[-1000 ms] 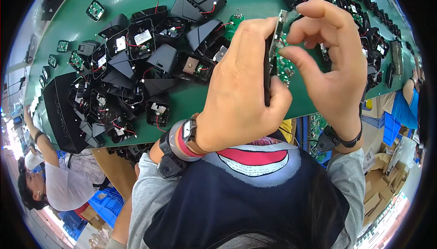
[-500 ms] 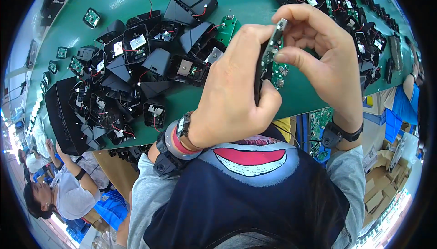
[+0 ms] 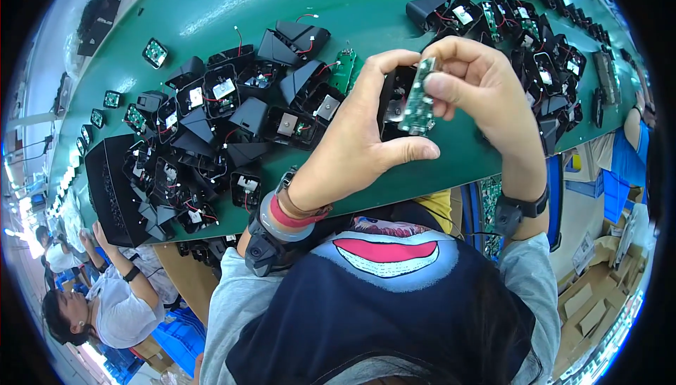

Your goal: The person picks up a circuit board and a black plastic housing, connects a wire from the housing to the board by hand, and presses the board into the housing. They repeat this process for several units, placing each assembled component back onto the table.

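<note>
My left hand point(image 3: 348, 128) is wrapped around a black plastic housing point(image 3: 393, 107), its thumb stretched below the housing's open side. Most of the housing's outer wall is hidden by the hand. Between the thumb and fingers of my right hand point(image 3: 482, 93) is a narrow green circuit board point(image 3: 420, 109) with small metal parts. The board is tilted over the housing's open face, and I cannot tell whether the two touch. Just left of my hands, another green board point(image 3: 343, 68) lies on the table beside a pile of black housings point(image 3: 246, 114) with red wires.
The green table point(image 3: 232, 15) carries more black housings point(image 3: 542, 68) at the right and small square boards point(image 3: 155, 53) at the far left. A black box point(image 3: 113, 195) stands at the left front edge. A person point(image 3: 116, 300) works at the lower left. Cardboard point(image 3: 591, 307) lies lower right.
The circuit board has turned, so its component side faces up, and the housing's open side now shows. My right hand has closed around the board. The view has shifted slightly.
</note>
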`<state>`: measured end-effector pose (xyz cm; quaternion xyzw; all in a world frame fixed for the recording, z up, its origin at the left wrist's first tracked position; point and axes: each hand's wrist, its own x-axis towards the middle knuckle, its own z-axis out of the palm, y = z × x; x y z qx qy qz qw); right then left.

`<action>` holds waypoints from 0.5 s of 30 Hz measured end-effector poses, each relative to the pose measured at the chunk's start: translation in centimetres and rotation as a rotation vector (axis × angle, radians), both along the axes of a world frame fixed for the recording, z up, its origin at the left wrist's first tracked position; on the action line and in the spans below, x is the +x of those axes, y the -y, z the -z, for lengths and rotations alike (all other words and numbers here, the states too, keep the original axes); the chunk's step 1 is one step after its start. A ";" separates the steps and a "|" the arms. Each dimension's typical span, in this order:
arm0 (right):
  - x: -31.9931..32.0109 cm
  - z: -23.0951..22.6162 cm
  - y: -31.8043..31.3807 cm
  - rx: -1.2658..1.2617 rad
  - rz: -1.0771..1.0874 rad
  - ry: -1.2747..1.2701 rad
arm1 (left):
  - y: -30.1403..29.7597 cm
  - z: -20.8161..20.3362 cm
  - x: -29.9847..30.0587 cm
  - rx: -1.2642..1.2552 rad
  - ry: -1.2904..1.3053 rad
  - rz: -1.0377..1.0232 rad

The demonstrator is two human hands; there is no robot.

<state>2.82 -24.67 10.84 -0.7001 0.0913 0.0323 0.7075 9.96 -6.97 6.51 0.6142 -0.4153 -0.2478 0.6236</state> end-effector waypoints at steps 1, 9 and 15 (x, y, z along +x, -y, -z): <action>-0.1 0.3 -0.8 -0.024 0.059 0.058 | 0.0 0.4 0.0 -0.035 0.006 -0.026; -0.3 1.1 -5.1 -0.306 0.358 0.260 | 0.4 0.3 0.1 -0.155 -0.090 -0.088; 0.8 2.0 -4.4 -0.651 0.541 0.295 | 0.0 -0.4 0.3 -0.201 -0.224 -0.114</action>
